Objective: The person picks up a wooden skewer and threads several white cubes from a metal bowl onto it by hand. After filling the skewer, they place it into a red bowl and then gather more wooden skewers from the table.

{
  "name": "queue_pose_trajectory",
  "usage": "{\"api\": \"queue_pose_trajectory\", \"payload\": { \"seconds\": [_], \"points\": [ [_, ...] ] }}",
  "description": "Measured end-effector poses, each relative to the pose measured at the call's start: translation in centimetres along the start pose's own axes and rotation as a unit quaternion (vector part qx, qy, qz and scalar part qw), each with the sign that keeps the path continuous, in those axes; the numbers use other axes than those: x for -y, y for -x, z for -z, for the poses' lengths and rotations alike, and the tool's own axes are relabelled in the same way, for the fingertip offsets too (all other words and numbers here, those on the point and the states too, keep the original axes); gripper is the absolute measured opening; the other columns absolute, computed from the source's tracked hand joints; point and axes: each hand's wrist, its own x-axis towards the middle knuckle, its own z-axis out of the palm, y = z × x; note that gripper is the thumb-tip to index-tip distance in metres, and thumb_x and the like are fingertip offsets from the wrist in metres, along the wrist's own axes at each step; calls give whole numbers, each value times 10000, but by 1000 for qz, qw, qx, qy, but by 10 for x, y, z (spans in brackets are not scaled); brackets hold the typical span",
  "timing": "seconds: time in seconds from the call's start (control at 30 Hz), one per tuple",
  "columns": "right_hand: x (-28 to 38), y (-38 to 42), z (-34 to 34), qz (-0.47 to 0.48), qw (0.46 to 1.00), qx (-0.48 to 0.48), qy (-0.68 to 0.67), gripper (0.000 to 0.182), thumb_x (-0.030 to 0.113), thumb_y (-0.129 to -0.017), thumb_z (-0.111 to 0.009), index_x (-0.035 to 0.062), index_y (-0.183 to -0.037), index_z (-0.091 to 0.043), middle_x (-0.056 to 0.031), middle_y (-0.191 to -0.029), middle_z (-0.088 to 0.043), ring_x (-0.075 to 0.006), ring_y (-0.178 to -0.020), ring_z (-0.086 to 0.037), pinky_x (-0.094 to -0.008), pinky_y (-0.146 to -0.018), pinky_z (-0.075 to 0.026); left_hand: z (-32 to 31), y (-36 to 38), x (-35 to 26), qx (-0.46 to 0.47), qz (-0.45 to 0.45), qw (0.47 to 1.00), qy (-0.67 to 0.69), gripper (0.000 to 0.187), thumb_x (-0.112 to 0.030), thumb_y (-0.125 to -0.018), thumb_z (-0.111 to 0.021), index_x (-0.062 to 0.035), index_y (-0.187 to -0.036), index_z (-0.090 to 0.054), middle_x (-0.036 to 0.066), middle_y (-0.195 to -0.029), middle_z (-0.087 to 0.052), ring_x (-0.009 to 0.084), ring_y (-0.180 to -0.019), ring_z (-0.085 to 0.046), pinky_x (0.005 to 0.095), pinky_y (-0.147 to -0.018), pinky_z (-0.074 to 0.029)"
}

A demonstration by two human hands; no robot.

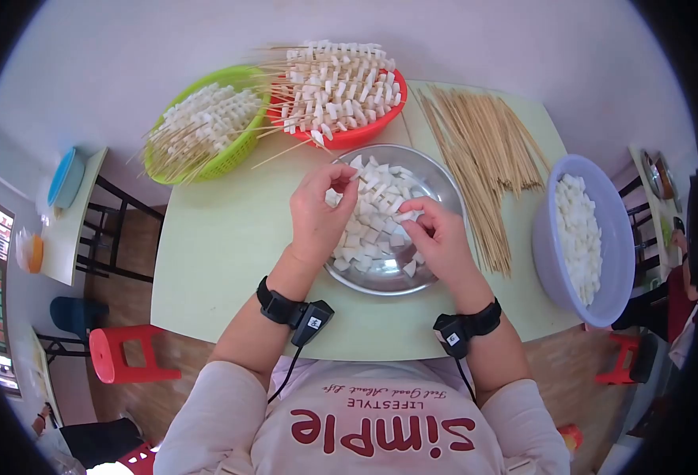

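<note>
The left hand (pixel 321 210) is hovering over the left part of the metal bowl (pixel 442 196), its thumb and forefinger bending together near their tips; whether they are gripping anything is too small to tell. The right hand (pixel 444 237) is pinching a white piece (pixel 404 215) between thumb and forefinger above the bowl's right half, the other fingers curling in. Beneath both hands, loose white chunks (pixel 374 207) are filling much of the bowl, leaving bare metal showing on its right side. The bowl itself is standing right of the middle of the pale green table (pixel 222 245), nearer the near edge than the baskets are.

Beyond it, at the far edge, a red basket (pixel 369 134) is holding a high heap of threaded skewers (pixel 337 87), and a lime-green basket (pixel 242 150) is carrying more at the far left corner. Bare sticks (pixel 483 146) are lying in a fanned bundle from the far edge down the right side of the bowl. Along the right edge, a lavender basin (pixel 614 273) is holding many more white cubes (pixel 578 237). Off the left edge, a red stool (pixel 111 356) is standing on the floor.
</note>
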Motion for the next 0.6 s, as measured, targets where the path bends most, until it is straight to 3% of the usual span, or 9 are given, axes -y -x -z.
{"api": "queue_pose_trajectory", "payload": {
  "seconds": [0.13, 0.2, 0.33, 0.4, 0.43, 0.5, 0.6],
  "points": [
    [-6, 0, -5, -18, 997, -8, -73, 166, 35, -862, -605, 65, -1025, -614, -95, -573, -528, -180, -475, -506, -290, -485, -397, -3, 3, 4, 2, 25, 999, 27, 149, 21, -820, -690, 12, -961, -642, 53, -884, -659, 110, -780, -630, 240, -726, -521],
    [-1, 2, -11, 151, 970, -102, 159, 156, 44, -872, -602, 61, -1027, -611, -86, -574, -538, -165, -477, -515, -285, -484, -397, -6, 5, 9, 5, 118, 988, 96, 136, 24, -842, -677, 23, -972, -639, 44, -914, -660, 105, -824, -627, 241, -760, -521],
    [-3, 2, -8, 215, 940, -124, 234, 160, 53, -880, -599, 66, -1040, -606, -82, -583, -551, -154, -487, -530, -287, -488, -413, -8, 5, 16, 8, 68, 993, 93, 138, 27, -853, -671, 28, -985, -632, 48, -949, -657, 105, -859, -622, 240, -792, -514],
    [3, 3, -3, 48, 996, -22, 71, 172, 51, -881, -595, 73, -1052, -601, -86, -588, -553, -158, -487, -531, -289, -493, -426, -10, 5, 18, -31, 48, 988, 142, 131, 6, -819, -698, 7, -943, -656, 75, -903, -672, 124, -776, -646, 250, -729, -527],
    [2, 1, -1, 49, 996, -22, 71, 172, 51, -881, -595, 73, -1052, -601, -86, -588, -553, -158, -487, -531, -289, -493, -426, -9, 5, 18, -32, 48, 988, 142, 131, 6, -819, -698, 7, -943, -656, 75, -903, -672, 124, -776, -646, 250, -729, -527],
    [0, -2, 2, -53, 992, 33, -105, 170, 49, -882, -592, 71, -1051, -601, -78, -582, -540, -156, -482, -525, -290, -489, -425, -6, 6, 15, 6, 84, 984, 157, 163, 35, -851, -671, 23, -1007, -625, 48, -963, -650, 107, -878, -617, 237, -809, -506],
    [5, -3, 4, -75, 988, 47, -124, 178, 45, -879, -588, 67, -1055, -595, -84, -593, -552, -176, -488, -535, -299, -496, -428, -7, 4, 11, -2, 102, 984, 148, 128, 4, -829, -697, 21, -946, -648, 67, -907, -671, 116, -801, -642, 241, -739, -525]
  ]
}}
